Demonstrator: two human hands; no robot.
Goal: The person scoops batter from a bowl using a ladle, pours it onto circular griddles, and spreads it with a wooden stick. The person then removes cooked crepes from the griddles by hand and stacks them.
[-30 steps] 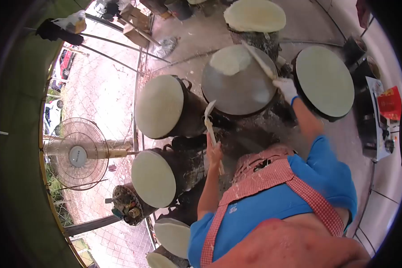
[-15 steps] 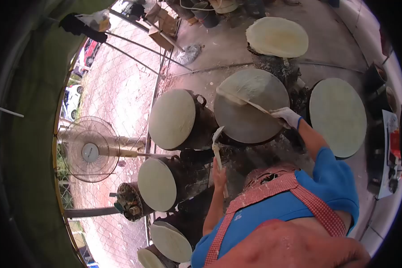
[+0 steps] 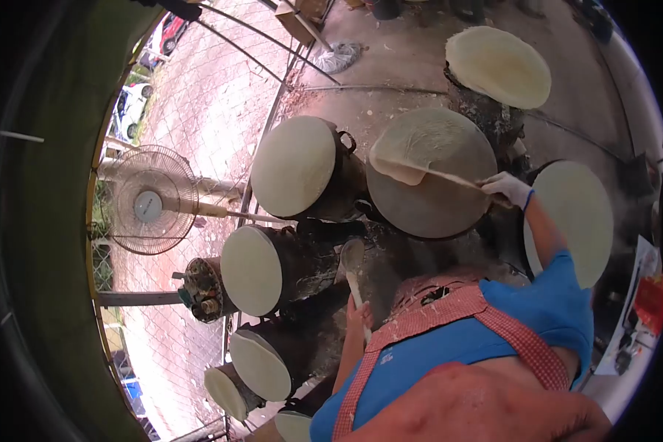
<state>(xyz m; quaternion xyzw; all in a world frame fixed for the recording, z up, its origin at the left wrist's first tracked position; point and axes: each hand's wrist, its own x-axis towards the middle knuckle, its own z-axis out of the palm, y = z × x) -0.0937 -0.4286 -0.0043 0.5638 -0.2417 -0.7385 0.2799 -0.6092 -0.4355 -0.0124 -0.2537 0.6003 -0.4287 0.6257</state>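
Thin spreader (image 3: 453, 178) gripped by gloved right hand (image 3: 507, 189), right of frame centre, fingers curled around its handle. Blade laid across griddle (image 3: 427, 210), upper centre of frame, along edge of pale batter (image 3: 435, 141); griddle's upper part coated, lower part bare. Ladle (image 3: 352, 256) held bowl-up by left hand (image 3: 359, 315), lower centre of frame, fingers wrapped around handle, well apart from batter. Pale rounds seen on left drum (image 3: 293, 168), right drum (image 3: 574, 221) and upper-right drum (image 3: 499, 68). Fan (image 3: 151, 202) placed at left of frame.

Caged fan (image 3: 149, 206) at left, red car (image 3: 173, 34), white car (image 3: 130, 110), crumpled clear plastic (image 3: 339, 57) near a brown box (image 3: 295, 28)
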